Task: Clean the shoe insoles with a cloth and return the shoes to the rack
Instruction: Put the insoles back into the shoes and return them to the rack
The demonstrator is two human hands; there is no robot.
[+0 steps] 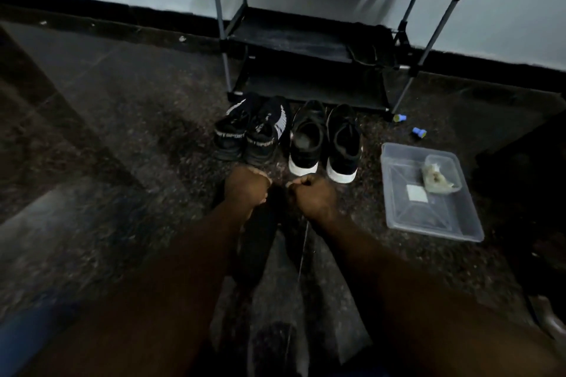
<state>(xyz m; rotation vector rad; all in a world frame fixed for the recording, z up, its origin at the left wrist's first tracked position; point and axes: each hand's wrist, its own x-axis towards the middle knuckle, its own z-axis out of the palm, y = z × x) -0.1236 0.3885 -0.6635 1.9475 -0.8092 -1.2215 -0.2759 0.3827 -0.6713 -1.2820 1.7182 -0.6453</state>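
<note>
Two pairs of shoes stand side by side on the dark speckled floor in front of the black shoe rack [291,40]. The left pair [251,135] is black with white lettering. The right pair [324,141] is black with white soles. A crumpled pale cloth [438,182] lies in a clear plastic tray [428,223] to the right of the shoes. My left hand [246,188] and right hand [312,196] are curled into fists close together, just short of the shoe heels. I see nothing in either fist. Dark shadow covers the floor beneath them.
The rack stands against a pale wall with a black skirting; a dark item [370,49] sits on its middle shelf at the right. Two small blue objects [419,132] lie on the floor near the rack's right leg. A white square [416,193] lies in the tray.
</note>
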